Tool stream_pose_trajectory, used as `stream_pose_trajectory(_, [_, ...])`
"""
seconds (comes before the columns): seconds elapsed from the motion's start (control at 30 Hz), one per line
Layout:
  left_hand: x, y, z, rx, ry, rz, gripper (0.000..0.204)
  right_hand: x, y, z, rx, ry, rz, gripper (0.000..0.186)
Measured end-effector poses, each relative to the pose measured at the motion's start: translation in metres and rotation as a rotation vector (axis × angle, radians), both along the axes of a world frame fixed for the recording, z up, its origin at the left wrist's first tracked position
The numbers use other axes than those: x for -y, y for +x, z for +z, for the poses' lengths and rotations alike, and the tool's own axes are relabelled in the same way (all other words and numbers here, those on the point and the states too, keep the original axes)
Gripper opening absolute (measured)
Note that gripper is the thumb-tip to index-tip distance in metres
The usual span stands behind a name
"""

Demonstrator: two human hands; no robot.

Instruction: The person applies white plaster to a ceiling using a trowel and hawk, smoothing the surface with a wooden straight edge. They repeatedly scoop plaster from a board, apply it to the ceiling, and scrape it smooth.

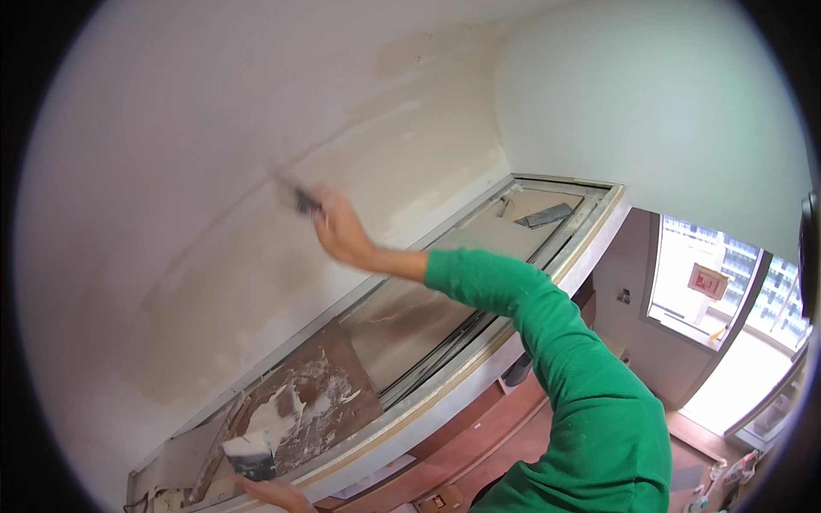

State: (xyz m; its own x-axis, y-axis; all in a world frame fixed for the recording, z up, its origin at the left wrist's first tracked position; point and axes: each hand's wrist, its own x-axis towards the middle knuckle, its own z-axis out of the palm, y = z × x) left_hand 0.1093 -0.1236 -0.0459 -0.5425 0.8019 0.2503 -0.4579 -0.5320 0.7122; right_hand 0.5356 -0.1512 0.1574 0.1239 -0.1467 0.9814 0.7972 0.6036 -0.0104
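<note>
My right hand, in a green sleeve, grips a dark-handled putty knife, its blurred blade against the plastered wall surface with its faint ridges and beige patches. My left hand, at the lower edge, is closed round a wide scraper loaded with pale putty. The scraper is over a brown board smeared with white compound, which lies on a long ledge below the wall.
Loose sheets, metal strips and a grey plate lie on the ledge. Below it are reddish surfaces and a box. At the right stand a bright window with a sign and some clutter.
</note>
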Motion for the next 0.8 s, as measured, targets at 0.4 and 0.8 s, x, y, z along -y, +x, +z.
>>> stream_pose_trajectory(0.4, [0.045, 0.025, 0.032, 0.302, 0.279, -1.219, 0.043, 0.087, -0.2, -0.095, 1.02, -0.565, 0.138, 0.063])
stream_pose_trajectory(0.8, [0.032, -0.169, -0.019, 0.454, 0.028, -0.441, 0.036, -0.105, -0.262, -0.134, 1.064, -0.92, 0.051, 0.055])
